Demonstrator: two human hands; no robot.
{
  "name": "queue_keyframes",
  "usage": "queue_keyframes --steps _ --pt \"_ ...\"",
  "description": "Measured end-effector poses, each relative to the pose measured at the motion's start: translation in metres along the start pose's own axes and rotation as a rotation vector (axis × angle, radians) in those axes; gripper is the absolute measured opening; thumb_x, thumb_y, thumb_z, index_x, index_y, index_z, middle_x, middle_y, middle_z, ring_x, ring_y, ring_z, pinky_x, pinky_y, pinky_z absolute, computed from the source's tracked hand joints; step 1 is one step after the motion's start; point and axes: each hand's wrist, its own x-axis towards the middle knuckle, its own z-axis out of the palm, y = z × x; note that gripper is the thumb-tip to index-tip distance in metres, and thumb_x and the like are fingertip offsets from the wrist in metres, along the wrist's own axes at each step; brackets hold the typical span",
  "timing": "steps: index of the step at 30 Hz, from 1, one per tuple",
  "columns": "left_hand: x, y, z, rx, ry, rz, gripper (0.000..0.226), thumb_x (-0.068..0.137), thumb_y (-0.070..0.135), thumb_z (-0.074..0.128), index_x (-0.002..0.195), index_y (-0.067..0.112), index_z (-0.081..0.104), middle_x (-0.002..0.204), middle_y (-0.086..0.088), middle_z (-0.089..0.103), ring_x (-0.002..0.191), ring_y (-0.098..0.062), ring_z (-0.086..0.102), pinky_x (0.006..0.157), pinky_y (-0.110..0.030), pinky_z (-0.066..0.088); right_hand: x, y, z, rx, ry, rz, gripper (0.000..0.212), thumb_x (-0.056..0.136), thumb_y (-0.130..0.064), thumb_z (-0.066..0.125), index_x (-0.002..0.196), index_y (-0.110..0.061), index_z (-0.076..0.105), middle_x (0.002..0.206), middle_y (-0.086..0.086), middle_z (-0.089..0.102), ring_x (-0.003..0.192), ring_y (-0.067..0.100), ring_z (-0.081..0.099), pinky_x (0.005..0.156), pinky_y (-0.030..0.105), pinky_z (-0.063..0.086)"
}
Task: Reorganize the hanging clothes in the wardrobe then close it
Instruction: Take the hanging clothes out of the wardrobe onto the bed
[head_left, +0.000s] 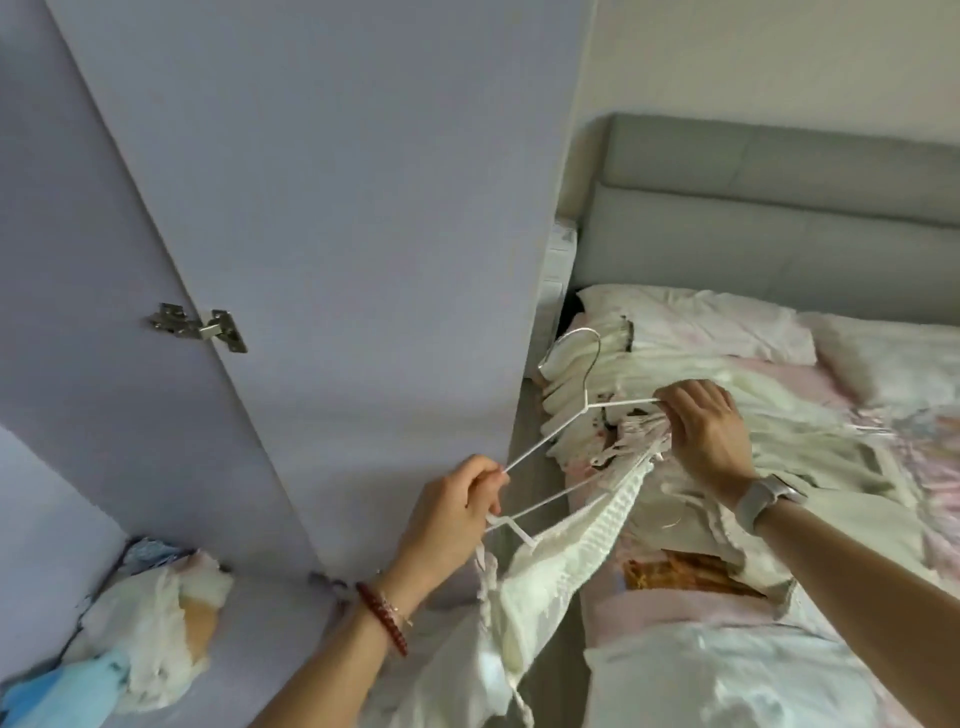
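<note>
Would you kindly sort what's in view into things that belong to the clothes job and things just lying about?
Belongs to the job:
white hanger
white knit garment
wardrobe door
left hand
right hand

Just lying about:
pillow
headboard
bundled cloth, lower left

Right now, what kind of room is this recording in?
Most likely a bedroom. A bed with a grey padded headboard and pillows stands beside an open wardrobe door, and both hands hold a white hanger carrying a white garment.
</note>
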Motion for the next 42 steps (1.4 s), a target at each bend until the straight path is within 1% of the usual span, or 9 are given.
queue_keyframes --steps 7,10,13,19,22,25,32,35,42 --pt "0.123 0.096 0.099 0.165 0.083 0.114 0.021 0.098 0.023 0.040 0.085 0.018 0.056 0.076 0.000 0.064 0.062 -0.016 0.057 0.053 -0.029 0.043 0.021 0.132 -0.056 -0.147 0.142 0.269 0.034 0.091 -0.024 0.037 0.085 -0.005 0.063 0.078 0.014 0.064 0.074 0.033 0.057 0.074 0.038 0.031" --pt "0.178 0.107 0.130 0.245 0.193 0.062 0.023 0.098 0.025 0.040 0.086 0.016 0.058 0.082 -0.004 0.067 0.074 -0.025 0.062 0.070 -0.038 0.048 0.021 0.163 -0.059 -0.161 0.081 0.231 0.036 0.089 -0.027 0.036 0.081 -0.006 0.063 0.071 0.012 0.065 0.067 0.032 0.061 0.063 0.036 0.044" --pt "0.223 0.115 0.151 0.331 0.302 0.066 0.023 0.097 0.022 0.041 0.087 0.014 0.061 0.088 -0.005 0.067 0.085 -0.029 0.059 0.092 -0.046 0.038 0.023 0.187 -0.055 -0.092 -0.056 0.108 0.037 0.090 -0.030 0.035 0.087 -0.006 0.063 0.062 0.009 0.064 0.050 0.029 0.060 0.043 0.026 0.038" --pt "0.275 0.119 0.161 0.452 0.424 0.013 0.024 0.097 0.020 0.039 0.100 0.015 0.062 0.109 -0.007 0.062 0.115 -0.028 0.044 0.107 -0.050 0.011 0.056 0.195 -0.023 0.135 0.015 0.196 0.044 0.092 -0.037 0.030 0.097 -0.006 0.061 0.068 0.008 0.068 0.051 0.032 0.060 0.047 0.028 0.035" --pt "0.300 0.121 0.163 0.476 0.334 0.018 0.039 0.096 0.020 0.038 0.136 0.022 0.041 0.149 -0.008 0.030 0.141 -0.028 0.013 0.109 -0.056 0.005 0.085 0.198 -0.004 0.191 0.046 0.307 0.028 0.096 -0.024 0.042 0.101 -0.004 0.061 0.072 0.013 0.068 0.060 0.035 0.061 0.053 0.029 0.033" --pt "0.330 0.126 0.163 0.475 0.264 0.059 0.055 0.095 0.024 0.042 0.146 0.025 0.020 0.156 -0.008 0.006 0.142 -0.031 0.001 0.110 -0.057 0.005 0.120 0.205 0.009 0.238 0.094 0.397 0.019 0.095 -0.015 0.047 0.099 -0.002 0.061 0.070 0.016 0.066 0.063 0.038 0.058 0.055 0.032 0.034" --pt "0.407 0.169 0.183 0.356 0.202 0.195 0.055 0.096 0.027 0.042 0.146 0.025 0.020 0.156 -0.004 0.004 0.143 -0.026 -0.002 0.113 -0.052 0.005 0.197 0.246 -0.002 0.317 0.353 0.603 0.019 0.093 -0.011 0.048 0.088 0.001 0.061 0.059 0.006 0.051 0.057 0.025 0.044 0.057 0.035 0.029" --pt "0.435 0.200 0.207 0.336 0.147 0.284 0.056 0.095 0.027 0.042 0.146 0.025 0.019 0.156 -0.003 0.003 0.143 -0.025 -0.002 0.113 -0.052 0.007 0.221 0.275 -0.023 0.368 0.525 0.697 0.018 0.093 -0.010 0.049 0.090 0.003 0.061 0.064 0.007 0.054 0.063 0.025 0.048 0.062 0.037 0.038" --pt "0.492 0.259 0.306 0.272 -0.020 0.437 0.055 0.096 0.026 0.039 0.147 0.025 0.017 0.156 -0.004 0.002 0.143 -0.023 -0.002 0.114 -0.049 0.006 0.224 0.396 -0.058 0.286 0.718 0.861 0.021 0.093 -0.012 0.049 0.093 0.005 0.062 0.066 0.003 0.053 0.067 0.021 0.047 0.060 0.026 0.030"
